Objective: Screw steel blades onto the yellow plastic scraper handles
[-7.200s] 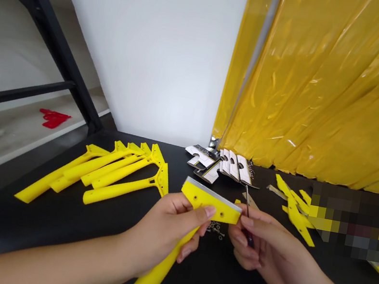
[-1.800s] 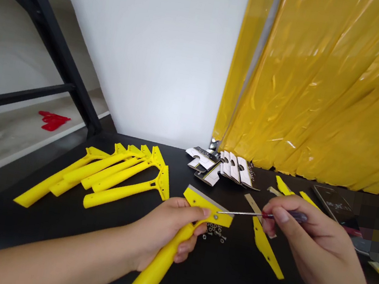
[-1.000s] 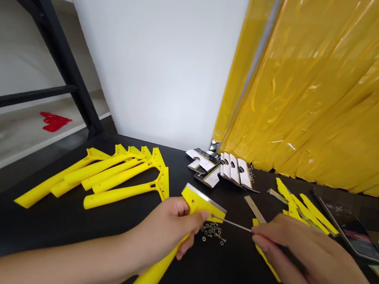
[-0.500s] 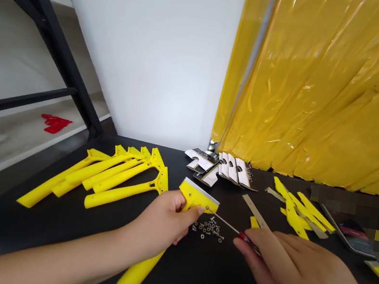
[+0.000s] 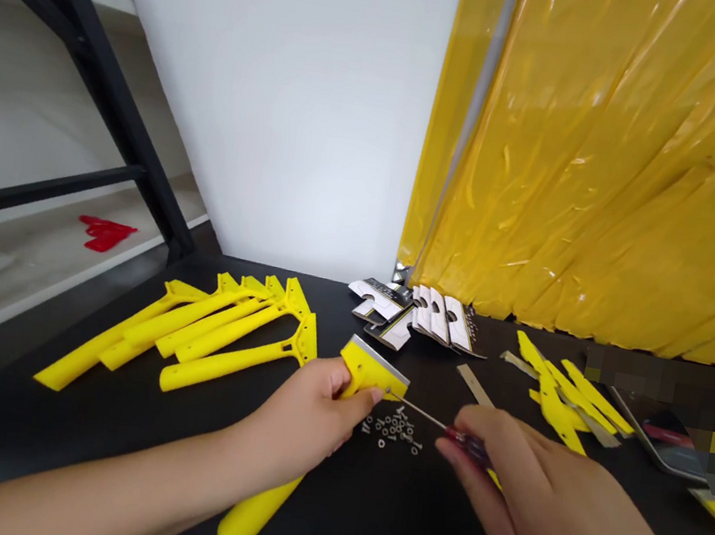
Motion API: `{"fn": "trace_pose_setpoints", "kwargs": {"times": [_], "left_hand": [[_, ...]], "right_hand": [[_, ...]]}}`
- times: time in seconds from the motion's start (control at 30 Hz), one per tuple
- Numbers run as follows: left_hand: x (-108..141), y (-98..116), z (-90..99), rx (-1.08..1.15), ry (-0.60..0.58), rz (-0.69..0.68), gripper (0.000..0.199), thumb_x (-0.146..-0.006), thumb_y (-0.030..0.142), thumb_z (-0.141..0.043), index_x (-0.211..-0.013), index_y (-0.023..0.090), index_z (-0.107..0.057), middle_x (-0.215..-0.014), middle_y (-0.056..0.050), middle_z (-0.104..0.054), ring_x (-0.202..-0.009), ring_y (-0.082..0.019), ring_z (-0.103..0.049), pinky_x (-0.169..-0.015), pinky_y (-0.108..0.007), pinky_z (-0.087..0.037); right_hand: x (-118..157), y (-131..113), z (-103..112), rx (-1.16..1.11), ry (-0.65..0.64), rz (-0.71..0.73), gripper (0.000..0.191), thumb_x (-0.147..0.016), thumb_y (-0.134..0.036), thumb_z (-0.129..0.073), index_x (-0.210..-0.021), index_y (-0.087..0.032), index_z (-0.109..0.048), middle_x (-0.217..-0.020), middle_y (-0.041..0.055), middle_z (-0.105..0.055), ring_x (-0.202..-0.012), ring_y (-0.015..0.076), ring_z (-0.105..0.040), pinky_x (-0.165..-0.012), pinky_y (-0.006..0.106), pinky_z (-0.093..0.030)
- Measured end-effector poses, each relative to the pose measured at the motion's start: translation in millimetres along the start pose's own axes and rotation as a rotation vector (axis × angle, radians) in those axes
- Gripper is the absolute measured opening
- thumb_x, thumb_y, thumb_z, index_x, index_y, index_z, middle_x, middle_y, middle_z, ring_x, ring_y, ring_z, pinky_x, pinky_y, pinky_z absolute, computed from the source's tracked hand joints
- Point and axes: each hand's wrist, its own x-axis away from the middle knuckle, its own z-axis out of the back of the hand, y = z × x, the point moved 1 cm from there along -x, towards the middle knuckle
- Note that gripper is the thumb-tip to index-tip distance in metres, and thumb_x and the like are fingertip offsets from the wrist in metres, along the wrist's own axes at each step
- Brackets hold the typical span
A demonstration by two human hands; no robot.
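My left hand (image 5: 312,407) is closed around the neck of a yellow scraper (image 5: 258,517), whose handle points down toward the front. A metal strip lies along the top edge of its yellow head. In my right hand (image 5: 518,490) is a screwdriver (image 5: 461,441) with a dark red handle, its thin shaft reaching left to a screw at the right end of the head, beside my left thumb. Small screws and nuts (image 5: 395,426) lie loose on the black table (image 5: 380,530) just beyond and below the head.
Several yellow handles (image 5: 222,364) lie at the left. Folded cards (image 5: 436,314) sit at the back. Yellow plates (image 5: 556,395) and a metal strip (image 5: 471,384) are on the right, near a dark device (image 5: 659,441). A red object (image 5: 107,234) rests on the shelf.
My right hand has shifted slightly left and its grip has turned, showing more of the screwdriver handle. The scraper has tilted a little; my left hand still holds it.
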Motion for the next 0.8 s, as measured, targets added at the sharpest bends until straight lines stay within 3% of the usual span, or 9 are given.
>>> {"fn": "trace_pose_setpoints", "kwargs": {"times": [0.23, 0.47, 0.63, 0.8], "left_hand": [[-6.0, -6.5, 1.1, 0.018, 0.006, -0.031, 0.044, -0.091, 0.054, -0.062, -0.064, 0.024, -0.046, -0.047, 0.005, -0.050, -0.044, -0.012, -0.042, -0.048, -0.026, -0.029], [-7.9, -6.4, 4.6, -0.042, 0.010, -0.066, 0.042, -0.092, 0.050, -0.061, -0.063, 0.023, -0.047, -0.048, 0.006, -0.050, -0.045, -0.012, -0.043, -0.049, -0.026, -0.028], [-8.4, -5.1, 7.6, -0.092, 0.001, -0.076, 0.042, -0.093, 0.048, -0.060, -0.062, 0.023, -0.047, -0.047, 0.006, -0.050, -0.045, -0.012, -0.042, -0.050, -0.026, -0.026], [-10.9, -4.2, 10.3, -0.095, -0.020, -0.130, 0.041, -0.094, 0.044, -0.059, -0.062, 0.023, -0.047, -0.046, 0.007, -0.050, -0.044, -0.011, -0.041, -0.051, -0.026, -0.029]], "right_hand": [[-0.6, 3.5, -6.4, 0.032, -0.030, -0.008, 0.036, -0.110, -0.038, -0.040, -0.081, -0.024, -0.056, -0.053, -0.0007, -0.060, -0.035, 0.0161, -0.053, -0.040, 0.030, -0.029], [1.3, 6.1, -12.1, -0.058, -0.062, -0.012, 0.037, -0.111, -0.036, -0.040, -0.078, -0.024, -0.052, -0.054, -0.0021, -0.059, -0.040, 0.0160, -0.058, -0.044, 0.030, -0.032], [5.7, 6.9, -19.6, -0.137, -0.125, -0.059, 0.035, -0.113, -0.041, -0.034, -0.090, -0.023, -0.055, -0.064, -0.0006, -0.064, -0.047, 0.0175, -0.064, -0.046, 0.030, -0.036], [4.4, 4.8, -23.0, -0.098, -0.069, -0.058, 0.030, -0.113, -0.039, -0.032, -0.102, -0.022, -0.054, -0.074, 0.0008, -0.067, -0.052, 0.0185, -0.066, -0.045, 0.031, -0.036]]}}
